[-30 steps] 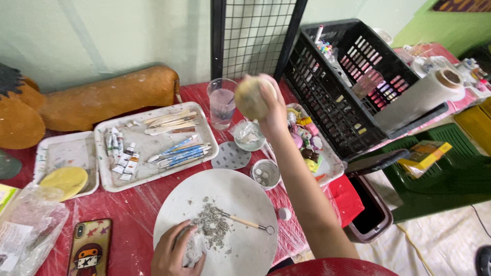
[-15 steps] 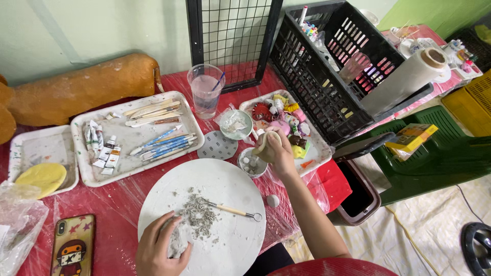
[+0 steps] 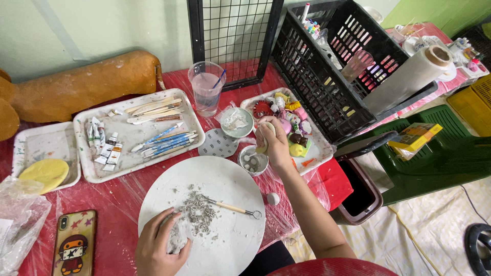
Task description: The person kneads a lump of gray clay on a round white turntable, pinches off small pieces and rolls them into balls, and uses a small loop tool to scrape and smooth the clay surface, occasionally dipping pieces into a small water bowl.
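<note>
My left hand rests on the round white board, closed over a grey lump of clay. Grey clay shavings lie beside it, next to a wooden-handled loop tool. My right hand reaches over a small white cup holding pale bits, and grips a pale rounded sponge-like lump. A small white ball sits by the board's right edge.
A tray with paint tubes, blue brushes and wooden tools is at the left. A plastic cup of water, a small bowl, a tray of coloured figures, a black crate, a paper roll, a phone.
My right hand came down from in front of the camera with the pale lump to the small white cup. My left hand stayed on the clay.
</note>
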